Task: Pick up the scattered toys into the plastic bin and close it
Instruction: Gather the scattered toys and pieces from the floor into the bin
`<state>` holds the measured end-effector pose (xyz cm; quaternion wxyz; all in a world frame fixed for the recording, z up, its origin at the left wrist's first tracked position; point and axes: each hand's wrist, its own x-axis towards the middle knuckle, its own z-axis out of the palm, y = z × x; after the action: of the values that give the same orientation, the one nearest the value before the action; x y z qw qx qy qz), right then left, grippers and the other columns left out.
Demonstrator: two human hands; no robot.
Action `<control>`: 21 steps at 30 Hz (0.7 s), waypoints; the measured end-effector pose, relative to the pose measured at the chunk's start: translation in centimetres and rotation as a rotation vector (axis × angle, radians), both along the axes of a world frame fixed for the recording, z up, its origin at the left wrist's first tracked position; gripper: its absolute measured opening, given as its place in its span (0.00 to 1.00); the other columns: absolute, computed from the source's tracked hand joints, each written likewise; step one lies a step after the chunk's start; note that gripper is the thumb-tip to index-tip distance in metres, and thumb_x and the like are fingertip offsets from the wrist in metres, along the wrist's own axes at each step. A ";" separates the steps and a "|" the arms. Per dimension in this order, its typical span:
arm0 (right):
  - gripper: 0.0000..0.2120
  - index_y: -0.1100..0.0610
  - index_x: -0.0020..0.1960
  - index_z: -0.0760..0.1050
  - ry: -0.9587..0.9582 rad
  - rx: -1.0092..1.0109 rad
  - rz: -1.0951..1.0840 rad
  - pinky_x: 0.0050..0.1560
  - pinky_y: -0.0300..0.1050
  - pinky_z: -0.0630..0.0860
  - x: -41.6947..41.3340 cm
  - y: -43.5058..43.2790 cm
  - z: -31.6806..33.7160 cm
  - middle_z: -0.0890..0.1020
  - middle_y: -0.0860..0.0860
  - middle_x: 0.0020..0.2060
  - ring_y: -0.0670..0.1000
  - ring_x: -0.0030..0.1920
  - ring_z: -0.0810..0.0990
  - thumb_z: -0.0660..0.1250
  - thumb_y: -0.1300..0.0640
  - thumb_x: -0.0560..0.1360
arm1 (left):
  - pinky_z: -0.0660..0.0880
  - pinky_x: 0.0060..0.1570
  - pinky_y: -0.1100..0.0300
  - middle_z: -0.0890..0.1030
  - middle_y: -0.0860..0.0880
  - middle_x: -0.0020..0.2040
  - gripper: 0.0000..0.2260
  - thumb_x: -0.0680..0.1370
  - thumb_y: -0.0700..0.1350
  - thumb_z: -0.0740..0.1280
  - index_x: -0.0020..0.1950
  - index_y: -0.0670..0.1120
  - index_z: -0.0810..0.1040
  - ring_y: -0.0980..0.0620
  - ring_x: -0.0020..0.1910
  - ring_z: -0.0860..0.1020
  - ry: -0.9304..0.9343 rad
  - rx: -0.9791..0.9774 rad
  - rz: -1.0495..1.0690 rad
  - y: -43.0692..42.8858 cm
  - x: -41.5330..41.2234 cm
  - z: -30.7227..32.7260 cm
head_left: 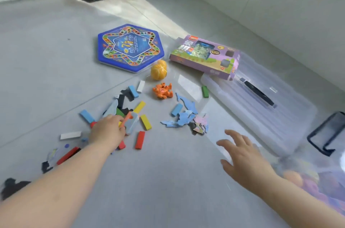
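1. Upper middle of the frame: my hexagonal game board (130, 48) is deep blue, its star-shaped track dotted red, yellow, green and orange.
2. Right of it: the game box (204, 57) is lilac with a green strip.
3. Centre: a yellow-orange ball (158, 70) and a bright orange toy figure (162, 91).
4. Lower left: a red block (140, 140), a yellow block (146, 122), a light blue block (87, 116), a white block (71, 135); right of centre, a green block (205, 91).
5. Right of centre: pale blue puzzle pieces (186, 113).
6. In my left hand (108, 130): an orange block (126, 119).
7. Right: a clear lid (261, 121) with a black handle (259, 95).
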<state>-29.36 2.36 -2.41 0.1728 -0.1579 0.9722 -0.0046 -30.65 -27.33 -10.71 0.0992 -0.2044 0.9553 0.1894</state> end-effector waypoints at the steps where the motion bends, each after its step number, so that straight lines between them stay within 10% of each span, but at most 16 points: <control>1: 0.21 0.46 0.70 0.59 -0.098 0.043 -0.033 0.64 0.43 0.66 -1.1 -1.5 0.6 0.48 0.45 0.74 0.51 0.74 0.53 0.56 0.52 0.79 | 0.67 0.60 0.53 0.72 0.43 0.65 0.17 0.76 0.44 0.63 0.65 0.43 0.71 0.43 0.64 0.70 0.029 0.044 0.077 -0.7 0.1 -0.3; 9: 0.19 0.47 0.67 0.66 -0.260 0.062 -0.076 0.66 0.43 0.63 -7.1 -7.3 -0.7 0.58 0.48 0.72 0.51 0.71 0.60 0.62 0.50 0.76 | 0.52 0.70 0.46 0.55 0.45 0.76 0.36 0.71 0.58 0.67 0.73 0.48 0.57 0.44 0.74 0.53 -0.024 0.140 0.279 -4.0 1.8 -3.2; 17: 0.24 0.49 0.71 0.59 -0.080 0.193 0.087 0.65 0.43 0.65 -10.1 -8.8 -5.9 0.55 0.50 0.74 0.52 0.72 0.58 0.60 0.52 0.77 | 0.59 0.66 0.53 0.63 0.47 0.71 0.29 0.72 0.53 0.69 0.69 0.47 0.64 0.45 0.69 0.63 0.035 0.151 0.185 -5.2 1.9 -4.2; 21: 0.30 0.55 0.50 0.81 0.092 0.066 0.499 0.41 0.48 0.80 -11.0 -14.7 -8.3 0.83 0.56 0.52 0.57 0.49 0.83 0.82 0.56 0.48 | 0.60 0.65 0.59 0.64 0.49 0.71 0.27 0.73 0.48 0.68 0.70 0.46 0.64 0.49 0.69 0.64 0.078 0.233 0.129 -6.8 3.1 -3.1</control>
<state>-40.38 -12.38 -10.70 0.1294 -0.3874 0.9095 0.0773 -27.58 -34.13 -13.84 0.0727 -0.2449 0.9149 0.3126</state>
